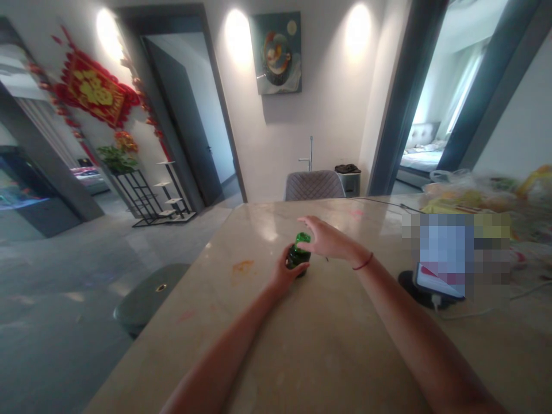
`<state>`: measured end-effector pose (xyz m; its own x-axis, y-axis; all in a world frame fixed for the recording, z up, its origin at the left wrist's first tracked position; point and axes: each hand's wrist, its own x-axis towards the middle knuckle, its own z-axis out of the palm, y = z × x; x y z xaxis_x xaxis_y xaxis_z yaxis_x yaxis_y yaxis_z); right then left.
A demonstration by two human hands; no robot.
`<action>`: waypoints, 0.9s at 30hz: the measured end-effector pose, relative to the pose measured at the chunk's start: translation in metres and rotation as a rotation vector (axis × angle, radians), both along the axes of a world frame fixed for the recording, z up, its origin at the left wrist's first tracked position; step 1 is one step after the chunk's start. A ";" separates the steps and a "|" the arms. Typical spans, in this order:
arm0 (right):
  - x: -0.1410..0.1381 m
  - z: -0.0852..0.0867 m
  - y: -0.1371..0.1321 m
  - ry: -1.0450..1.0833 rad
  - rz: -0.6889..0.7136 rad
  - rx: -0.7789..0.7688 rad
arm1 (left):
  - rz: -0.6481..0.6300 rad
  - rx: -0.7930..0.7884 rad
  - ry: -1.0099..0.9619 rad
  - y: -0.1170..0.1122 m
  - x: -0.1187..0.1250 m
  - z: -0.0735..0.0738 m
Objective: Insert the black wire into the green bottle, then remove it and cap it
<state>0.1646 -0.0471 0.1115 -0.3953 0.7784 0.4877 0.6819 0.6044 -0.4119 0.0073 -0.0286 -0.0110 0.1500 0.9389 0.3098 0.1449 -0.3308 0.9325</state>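
Note:
A small dark green jar (pixel 294 260) with a shiny bright green top (pixel 303 237) stands on the table in front of me. My left hand (pixel 287 273) is wrapped round its lower part, the thumb across the near side. Beside the green top is my right hand (pixel 325 237), its fingers stretched out and apart from the thumb. The thumb is close to the top; whether it touches cannot be made out. A red cord bracelet (pixel 363 261) circles my right wrist. Part of the jar's body is hidden by the left fingers.
The pale stone table (pixel 276 356) has orange and pink stains. On the right, a lit device (pixel 440 282) with a plugged cable leans on a dark round base, near plastic bags (pixel 474 187). A grey chair (pixel 314 185) stands opposite, a green stool (pixel 146 296) at the left.

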 end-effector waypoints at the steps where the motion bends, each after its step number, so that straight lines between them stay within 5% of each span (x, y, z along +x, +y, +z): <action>1: -0.001 0.001 -0.001 -0.014 -0.053 -0.012 | 0.003 0.002 0.005 0.000 0.000 0.000; 3: -0.002 0.002 -0.003 -0.049 -0.098 -0.044 | 0.002 -0.002 0.015 -0.001 0.000 0.001; 8: -0.003 0.003 -0.006 -0.058 0.082 0.003 | -0.015 -0.018 0.004 -0.003 0.001 0.005; 15: -0.003 0.000 -0.002 -0.033 0.026 -0.026 | 0.011 -0.016 -0.003 -0.003 0.001 0.004; 20: 0.010 -0.002 0.018 0.366 0.027 -0.082 | -0.004 -0.017 0.006 -0.002 0.000 0.002; 24: 0.036 -0.027 0.050 0.765 -0.107 -0.256 | -0.001 -0.029 -0.004 -0.002 -0.001 0.002; 27: 0.061 -0.062 0.068 0.662 -0.326 -0.409 | -0.012 -0.016 0.014 -0.003 -0.001 0.003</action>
<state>0.2253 0.0207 0.0498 0.1485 0.9696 0.1947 0.3370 0.1355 -0.9317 0.0064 -0.0317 -0.0081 0.1652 0.9420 0.2923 0.1542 -0.3174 0.9357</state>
